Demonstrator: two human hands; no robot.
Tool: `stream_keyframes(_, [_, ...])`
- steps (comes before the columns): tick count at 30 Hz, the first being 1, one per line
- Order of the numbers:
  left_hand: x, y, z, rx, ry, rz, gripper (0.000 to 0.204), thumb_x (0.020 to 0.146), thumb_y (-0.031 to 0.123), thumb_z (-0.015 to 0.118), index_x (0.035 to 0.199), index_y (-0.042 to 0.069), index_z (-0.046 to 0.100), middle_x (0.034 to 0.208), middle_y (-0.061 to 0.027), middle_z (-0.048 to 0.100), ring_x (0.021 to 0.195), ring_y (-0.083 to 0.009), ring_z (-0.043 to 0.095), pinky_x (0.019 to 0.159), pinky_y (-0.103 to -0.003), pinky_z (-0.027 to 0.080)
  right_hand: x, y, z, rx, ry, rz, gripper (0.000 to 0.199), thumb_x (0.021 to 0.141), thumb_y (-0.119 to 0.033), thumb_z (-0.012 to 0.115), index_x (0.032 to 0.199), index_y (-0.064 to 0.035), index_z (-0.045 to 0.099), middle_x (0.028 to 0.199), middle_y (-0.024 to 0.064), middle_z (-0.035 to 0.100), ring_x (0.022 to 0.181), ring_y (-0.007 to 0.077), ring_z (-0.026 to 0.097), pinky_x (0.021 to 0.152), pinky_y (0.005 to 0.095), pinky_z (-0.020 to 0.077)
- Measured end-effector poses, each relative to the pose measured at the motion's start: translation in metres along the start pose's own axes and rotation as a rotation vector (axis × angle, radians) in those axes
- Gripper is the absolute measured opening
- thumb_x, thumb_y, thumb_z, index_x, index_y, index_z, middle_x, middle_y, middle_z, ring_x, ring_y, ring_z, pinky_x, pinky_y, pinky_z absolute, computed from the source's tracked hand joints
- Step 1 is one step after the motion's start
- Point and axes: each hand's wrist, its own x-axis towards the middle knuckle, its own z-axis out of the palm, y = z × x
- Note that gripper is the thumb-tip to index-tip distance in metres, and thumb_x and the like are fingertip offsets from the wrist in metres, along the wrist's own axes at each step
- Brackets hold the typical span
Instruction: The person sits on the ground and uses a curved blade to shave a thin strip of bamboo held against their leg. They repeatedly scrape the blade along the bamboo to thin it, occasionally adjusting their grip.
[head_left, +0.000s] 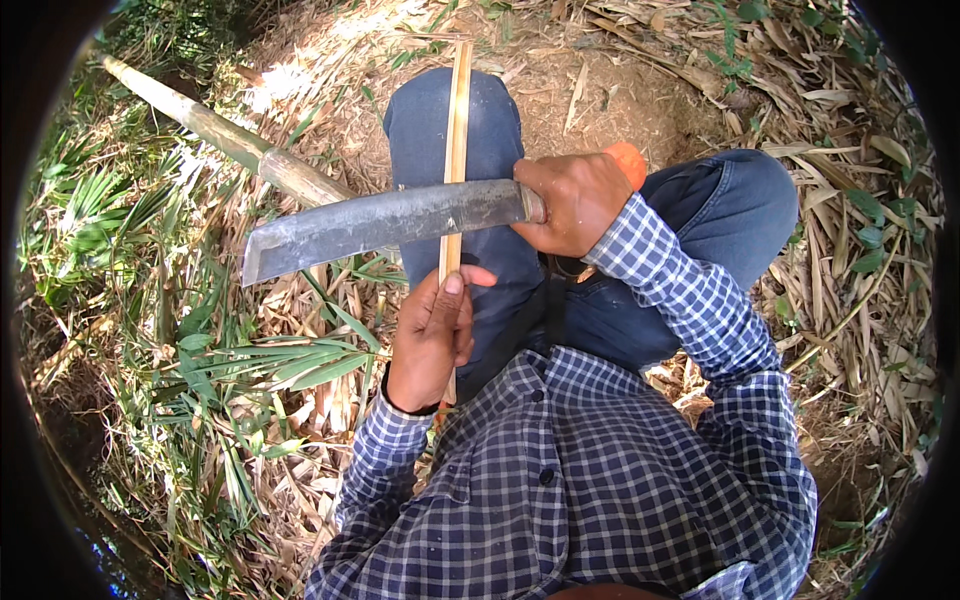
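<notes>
My left hand (430, 330) is closed around the lower part of a thin, pale bamboo strip (457, 120), thumb pressed on its face. The strip stretches away from me over my raised left knee, and a short end shows below the hand. In my right hand (580, 205) is a machete (390, 225) with a broad dark blade and a squared tip. An orange knob-like end (627, 165) sticks out behind that fist; the rest of the handle is mostly hidden. The blade points left and lies across the strip, over the knee.
A bamboo pole (215, 130) lies on the ground at the far left, its near end by my left knee. Green leaves (300, 360) grow along the left side. Dry bamboo leaves (840, 290) litter the ground at right, and bare brown soil (600, 100) shows beyond my knees.
</notes>
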Motion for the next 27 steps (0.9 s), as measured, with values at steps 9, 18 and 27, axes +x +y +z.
stream_keyframes(9, [-0.003, 0.001, 0.003, -0.009, 0.024, -0.014, 0.033, 0.106, 0.027, 0.040, 0.112, -0.001, 0.057, 0.063, 0.0059, 0.032, 0.044, -0.0025, 0.026, 0.038, -0.020, 0.024, 0.007, 0.006, -0.003, -0.032, -0.003, -0.005, 0.027, 0.076, -0.032, 0.070, 0.085, -0.0061, 0.066, 0.057, 0.0145, 0.062, 0.057, 0.0334, 0.066, 0.053, 0.0453, 0.0530])
stream_keyframes(18, [-0.006, -0.002, 0.002, -0.006, 0.016, -0.004, 0.034, 0.106, 0.027, 0.039, 0.112, -0.002, 0.057, 0.063, 0.0059, 0.032, 0.044, -0.0026, 0.027, 0.038, -0.020, 0.025, 0.015, 0.009, -0.007, -0.063, -0.009, 0.034, 0.028, 0.074, -0.032, 0.072, 0.086, -0.0068, 0.068, 0.060, 0.0153, 0.064, 0.057, 0.0332, 0.066, 0.055, 0.0446, 0.0543])
stream_keyframes(27, [-0.009, -0.004, 0.002, -0.033, 0.012, -0.029, 0.034, 0.106, 0.027, 0.039, 0.113, -0.002, 0.056, 0.063, 0.0064, 0.031, 0.044, -0.0025, 0.026, 0.038, -0.019, 0.024, 0.026, 0.015, -0.009, -0.088, 0.004, 0.056, 0.026, 0.072, -0.028, 0.072, 0.086, -0.0070, 0.068, 0.059, 0.0169, 0.063, 0.055, 0.0349, 0.065, 0.054, 0.0454, 0.0529])
